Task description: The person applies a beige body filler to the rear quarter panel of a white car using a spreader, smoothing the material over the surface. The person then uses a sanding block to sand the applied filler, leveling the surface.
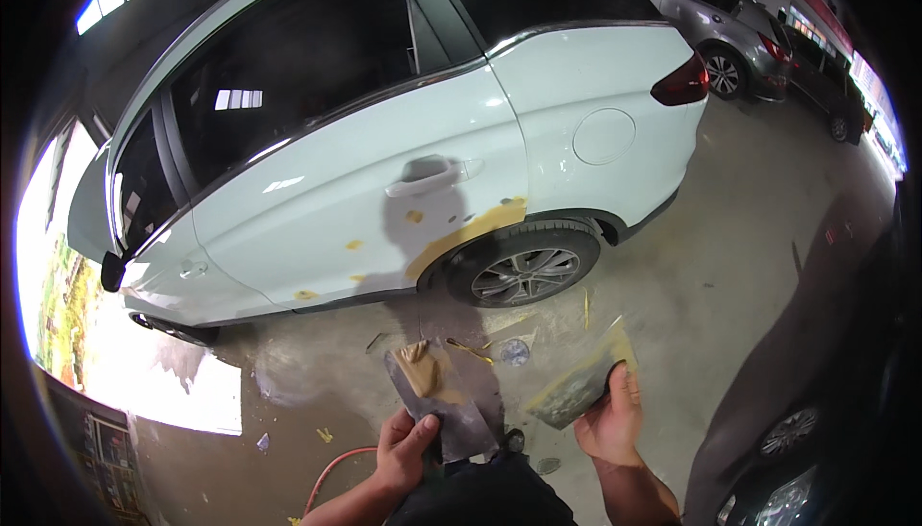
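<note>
My left hand [401, 447] grips a flat dark mixing board [468, 420] by its near edge, thumb on top. A lump of tan body filler [419, 372] lies on the board's far left part. In my right hand [615, 418] is a thin, flat filler spreader [580, 384], its face smeared grey and its edges yellowish. Both tools are held apart from the white car [317, 199] in front of me. Yellow filler [471, 235] covers the car's rear door edge along the wheel arch, and several smaller yellow spots dot the lower door.
The car's rear wheel [526, 276] stands just beyond my hands. Scraps and a round clear lid-like piece [516, 351] lie on the floor, with a red hose [331, 473] at lower left. A dark car [788, 497] is at lower right; a grey car [725, 22] stands far right.
</note>
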